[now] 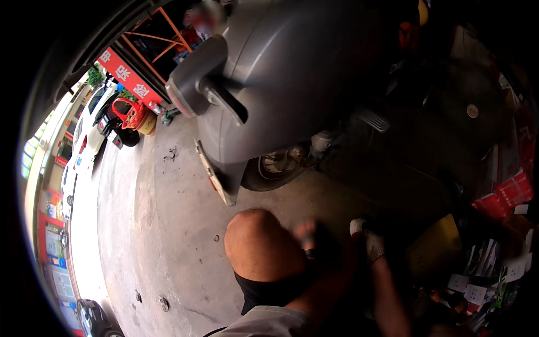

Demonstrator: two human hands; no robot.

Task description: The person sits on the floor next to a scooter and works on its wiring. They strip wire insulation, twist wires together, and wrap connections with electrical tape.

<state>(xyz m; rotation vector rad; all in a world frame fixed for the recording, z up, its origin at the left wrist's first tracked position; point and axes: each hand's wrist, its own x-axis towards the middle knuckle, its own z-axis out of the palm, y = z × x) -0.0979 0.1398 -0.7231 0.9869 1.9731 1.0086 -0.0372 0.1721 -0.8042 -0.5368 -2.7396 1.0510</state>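
Note:
My left hand (357, 226) and my right hand (374, 246), both in whitish work gloves, are close together in front of my bent knee. Shadow covers the fingers, so I cannot make out their shape or anything in them. Beyond them stands a grey scooter (264, 106), its rear end toward the left. A grab rail (224, 101), a cream number plate (212, 173) and part of the rear wheel (275, 165) show on it. Beside the right hand is a yellow box-like thing (435, 247), nearer to it than the scooter's body.
At the right lie a red carton (505, 192) and a jumble of small packages (477, 286) in dim light. My bare knee (261, 241) and foot (305, 231) are left of my hands. A red basket (130, 115) and parked white cars (84, 132) stand at the far left.

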